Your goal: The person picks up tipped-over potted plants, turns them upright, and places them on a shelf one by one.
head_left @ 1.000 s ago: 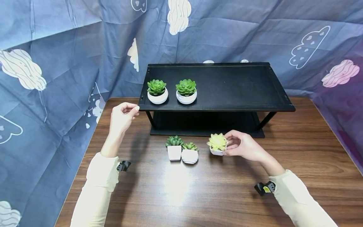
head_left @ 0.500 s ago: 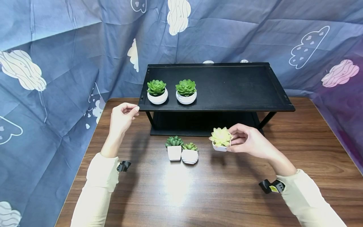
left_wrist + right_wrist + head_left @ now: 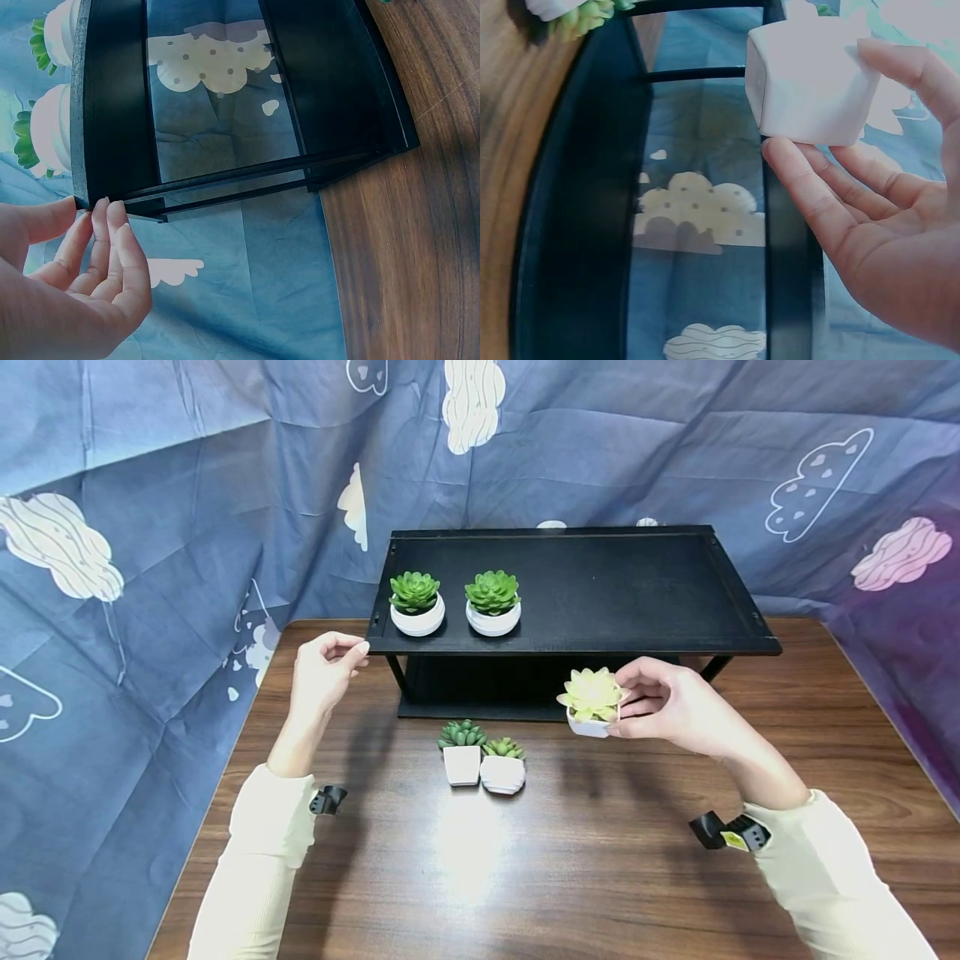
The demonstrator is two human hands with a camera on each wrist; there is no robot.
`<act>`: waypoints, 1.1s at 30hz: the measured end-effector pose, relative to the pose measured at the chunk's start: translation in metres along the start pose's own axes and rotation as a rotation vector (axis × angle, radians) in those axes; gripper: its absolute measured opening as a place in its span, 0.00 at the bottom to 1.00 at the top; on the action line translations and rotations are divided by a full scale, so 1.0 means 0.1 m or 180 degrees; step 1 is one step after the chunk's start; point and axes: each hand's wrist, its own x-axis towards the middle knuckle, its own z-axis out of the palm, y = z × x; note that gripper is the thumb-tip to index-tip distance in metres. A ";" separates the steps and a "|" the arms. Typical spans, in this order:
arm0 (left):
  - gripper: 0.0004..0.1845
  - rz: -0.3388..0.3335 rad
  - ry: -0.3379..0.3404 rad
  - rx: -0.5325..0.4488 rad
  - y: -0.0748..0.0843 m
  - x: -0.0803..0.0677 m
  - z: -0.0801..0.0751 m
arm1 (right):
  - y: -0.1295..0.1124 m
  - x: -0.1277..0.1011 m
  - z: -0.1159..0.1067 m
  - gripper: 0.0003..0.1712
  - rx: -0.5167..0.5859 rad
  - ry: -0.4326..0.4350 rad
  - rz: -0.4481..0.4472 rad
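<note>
My right hand [image 3: 675, 703] pinches a potted succulent [image 3: 591, 697] with pale yellow leaves by its side. In the right wrist view its squarish white pot [image 3: 814, 86] sits between thumb and fingertips. A shadow lies on the table below it, and the pot overlaps the lower shelf in the head view. At the near left corner of the black two-tier shelf [image 3: 615, 589], my left hand [image 3: 318, 672] pinches the upper board's edge. The left wrist view shows the thumb on one face of that board [image 3: 112, 97] and fingertips on the other.
Two green succulents in round white bowls, one at the left end [image 3: 417, 612] and one beside it [image 3: 492, 612], stand on the upper board. Two smaller potted succulents, dark green [image 3: 462, 758] and light green [image 3: 503, 770], lie tipped on the wooden table [image 3: 585, 877]. A blue cloth [image 3: 600, 460] hangs behind.
My right hand has lifted the pale yellow succulent off the table, moving it up, slightly right and toward the shelf. The left hand stays at the shelf corner.
</note>
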 end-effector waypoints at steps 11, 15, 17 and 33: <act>0.09 0.0015 0.0022 -0.0004 -0.01 0.00 0.01 | -0.19 0.06 -0.12 0.25 0.0010 0.0131 -0.0046; 0.09 0.0023 0.0040 0.0008 0.00 -0.01 0.01 | -0.25 0.10 -0.16 0.23 0.0006 0.0204 -0.0102; 0.09 0.0019 0.0045 0.0004 0.00 -0.01 0.01 | -0.27 0.12 -0.17 0.23 -0.0005 0.0252 -0.0063; 0.10 0.0025 0.0038 0.0009 0.00 -0.01 0.01 | -0.36 0.38 -0.20 0.24 -0.0176 0.0612 0.0228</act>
